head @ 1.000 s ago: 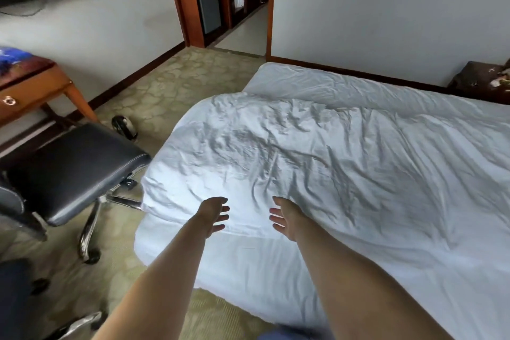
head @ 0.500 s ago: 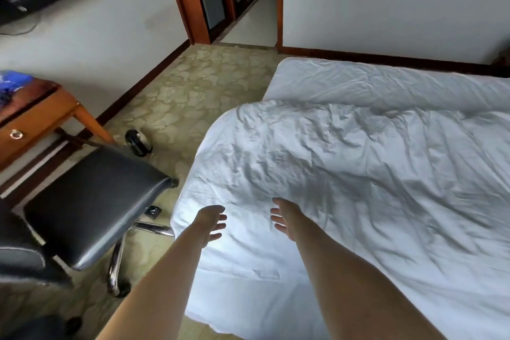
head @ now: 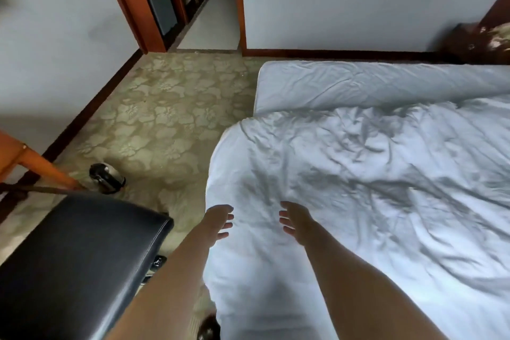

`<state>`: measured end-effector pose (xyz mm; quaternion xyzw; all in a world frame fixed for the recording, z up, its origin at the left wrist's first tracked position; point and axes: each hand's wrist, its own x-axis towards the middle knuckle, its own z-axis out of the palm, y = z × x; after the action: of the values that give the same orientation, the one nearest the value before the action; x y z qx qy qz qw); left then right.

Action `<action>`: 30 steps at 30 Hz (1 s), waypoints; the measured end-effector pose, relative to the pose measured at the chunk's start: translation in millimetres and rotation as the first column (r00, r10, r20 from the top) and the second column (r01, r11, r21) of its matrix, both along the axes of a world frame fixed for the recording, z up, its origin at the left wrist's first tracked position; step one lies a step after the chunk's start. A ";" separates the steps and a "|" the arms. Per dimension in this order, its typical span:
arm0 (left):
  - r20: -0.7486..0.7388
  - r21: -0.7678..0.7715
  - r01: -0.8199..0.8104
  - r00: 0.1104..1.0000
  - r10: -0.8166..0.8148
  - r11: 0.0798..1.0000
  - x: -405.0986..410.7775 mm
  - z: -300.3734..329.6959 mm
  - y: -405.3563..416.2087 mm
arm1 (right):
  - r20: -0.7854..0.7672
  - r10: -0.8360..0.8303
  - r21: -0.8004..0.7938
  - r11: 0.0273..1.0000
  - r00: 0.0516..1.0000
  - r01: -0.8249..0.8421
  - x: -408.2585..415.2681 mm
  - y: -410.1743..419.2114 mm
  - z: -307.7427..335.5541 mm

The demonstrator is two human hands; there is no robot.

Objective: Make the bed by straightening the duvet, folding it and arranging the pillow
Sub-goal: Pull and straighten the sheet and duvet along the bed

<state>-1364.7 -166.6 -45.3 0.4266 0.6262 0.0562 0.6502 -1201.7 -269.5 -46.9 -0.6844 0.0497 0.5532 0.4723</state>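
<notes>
A white, wrinkled duvet (head: 358, 179) covers most of the bed and reaches its left edge. Beyond it a bare strip of the white mattress sheet (head: 372, 83) shows along the far side. My left hand (head: 218, 219) hovers at the duvet's left edge with fingers spread and relaxed, holding nothing. My right hand (head: 294, 219) is stretched out over the duvet beside it, fingers loose, holding nothing. Whether either hand touches the fabric I cannot tell. No pillow is in view.
A black office chair (head: 82, 262) stands close to the bed at the lower left. An orange wooden desk leg (head: 41, 165) and a small dark object (head: 106, 181) sit on the patterned carpet (head: 165, 124). A dark nightstand (head: 480, 41) is at the far right; a doorway (head: 212, 16) opens ahead.
The view has swung left and closer to the bed's left edge. Both hands stay outstretched and apart over the duvet, now nearer that edge.
</notes>
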 end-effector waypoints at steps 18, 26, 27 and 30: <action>-0.370 0.016 0.082 0.926 -0.070 0.997 -54.2 -141.6 -36.4 | 0.221 -0.387 -0.371 0.815 0.895 0.444 -103.0 -61.9 -110.6; 0.047 -0.240 -0.230 0.968 0.248 0.943 -76.8 -201.9 -37.0 | -0.192 -0.442 -0.230 0.888 0.876 0.397 -141.1 -74.2 -160.5; 0.103 -0.316 -0.213 0.961 0.257 0.925 -78.3 -205.2 -34.4 | -0.211 -0.448 -0.206 0.889 0.869 0.408 -143.3 -72.5 -161.9; 0.331 -0.367 -0.093 0.917 0.224 0.925 -69.9 -188.3 -30.3 | -0.273 -0.497 -0.158 0.868 0.823 0.472 -144.1 -65.6 -161.1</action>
<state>-1434.6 -196.9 -233.6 0.2352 0.5267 0.0779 0.8132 -1345.8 -335.1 -208.1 -0.5745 0.3172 0.5113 0.5549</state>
